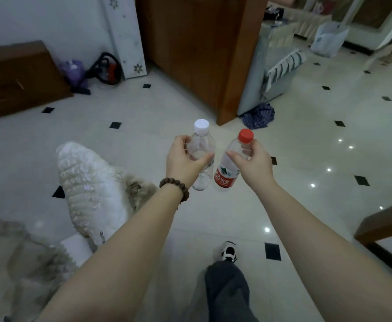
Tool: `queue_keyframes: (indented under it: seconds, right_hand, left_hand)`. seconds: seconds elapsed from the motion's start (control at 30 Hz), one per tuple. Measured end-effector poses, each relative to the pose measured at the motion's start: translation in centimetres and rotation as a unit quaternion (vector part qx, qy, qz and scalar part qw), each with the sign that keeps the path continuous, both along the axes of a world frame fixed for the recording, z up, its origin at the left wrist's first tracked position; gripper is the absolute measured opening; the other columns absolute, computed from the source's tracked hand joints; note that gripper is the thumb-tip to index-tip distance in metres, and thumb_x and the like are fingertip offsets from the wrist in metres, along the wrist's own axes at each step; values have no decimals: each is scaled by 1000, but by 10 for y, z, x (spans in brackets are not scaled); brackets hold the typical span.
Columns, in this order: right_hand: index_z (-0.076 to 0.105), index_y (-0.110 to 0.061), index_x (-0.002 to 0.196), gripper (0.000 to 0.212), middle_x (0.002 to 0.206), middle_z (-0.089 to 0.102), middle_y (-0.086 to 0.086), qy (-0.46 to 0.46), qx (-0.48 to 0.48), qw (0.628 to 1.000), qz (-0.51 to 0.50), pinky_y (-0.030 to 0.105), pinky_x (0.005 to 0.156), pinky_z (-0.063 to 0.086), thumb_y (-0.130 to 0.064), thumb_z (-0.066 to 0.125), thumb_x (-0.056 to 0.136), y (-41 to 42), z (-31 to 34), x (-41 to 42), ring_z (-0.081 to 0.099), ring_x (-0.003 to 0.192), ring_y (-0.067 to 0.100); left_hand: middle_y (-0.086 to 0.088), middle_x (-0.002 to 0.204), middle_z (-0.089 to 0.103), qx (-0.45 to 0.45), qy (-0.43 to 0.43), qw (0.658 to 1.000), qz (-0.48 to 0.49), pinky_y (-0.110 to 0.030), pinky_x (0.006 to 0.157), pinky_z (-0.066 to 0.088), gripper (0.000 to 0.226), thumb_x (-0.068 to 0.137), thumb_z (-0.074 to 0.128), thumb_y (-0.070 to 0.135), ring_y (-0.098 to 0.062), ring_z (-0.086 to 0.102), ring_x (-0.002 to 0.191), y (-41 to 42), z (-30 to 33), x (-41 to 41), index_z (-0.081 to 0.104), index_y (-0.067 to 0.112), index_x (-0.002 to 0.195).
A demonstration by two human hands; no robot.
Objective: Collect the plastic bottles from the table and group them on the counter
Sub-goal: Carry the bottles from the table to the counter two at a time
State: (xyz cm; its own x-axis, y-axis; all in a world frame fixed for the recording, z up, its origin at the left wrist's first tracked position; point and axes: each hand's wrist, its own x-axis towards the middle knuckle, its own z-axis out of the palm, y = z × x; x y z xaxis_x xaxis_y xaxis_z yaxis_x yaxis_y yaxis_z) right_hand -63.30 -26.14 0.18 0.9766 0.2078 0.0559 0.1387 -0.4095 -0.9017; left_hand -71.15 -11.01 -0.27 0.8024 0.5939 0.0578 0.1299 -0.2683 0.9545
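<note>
Left hand: extended forward, fingers wrapped round the upper body of a clear bottle. Bottle upright, white cap above the hand, base below it, unlabelled as far as can be seen. Beaded bracelet on the left wrist.

Right hand: extended forward, thumb and fingers closed on the shoulder of a second bottle, just under its red cap. Bottle tilted, base leaning toward the left hand; red label on the lower body.

The two bottles: held side by side between the hands, lower ends near each other; contact cannot be told. Both in the air over the tiled floor.

Beyond the hands: wooden cabinet. Left of the left hand: white padded garment. Below the hands: a trouser leg and a shoe.
</note>
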Motion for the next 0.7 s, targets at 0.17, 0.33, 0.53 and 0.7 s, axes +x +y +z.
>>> queue_keyframes:
  seconds: [0.17,0.33,0.53,0.7]
  right_hand:
    - [56,-22,118,45,112,61,-3,-8,0,999,40,34,94,46,-29,75,77,43,-8,135,56,107,17]
    - [58,-15,111,40,106,60,-3,-19,-4,997,81,34,91,46,-27,76,77,88,0,259,58,105,20]
    - [59,-17,119,48,116,65,2,-9,-22,993,113,35,93,48,-33,76,76,158,3,383,60,107,19]
    - [57,-18,123,52,121,64,1,3,-26,990,136,37,98,46,-35,75,77,236,-1,469,58,111,18]
  left_hand:
    - [10,103,55,-12,7,999,47,-25,84,50,62,69,82,35,-9,57,96,38,-5,119,46,23,117]
    - [10,102,54,-22,9,994,107,-12,74,43,64,70,83,32,-8,56,93,82,7,231,46,19,121]
    - [7,107,53,-22,10,988,150,-18,78,44,67,71,82,31,-9,54,96,149,13,337,45,17,125]
    - [10,105,54,-18,10,985,172,-24,82,49,62,71,81,32,-7,56,96,224,5,412,46,20,120]
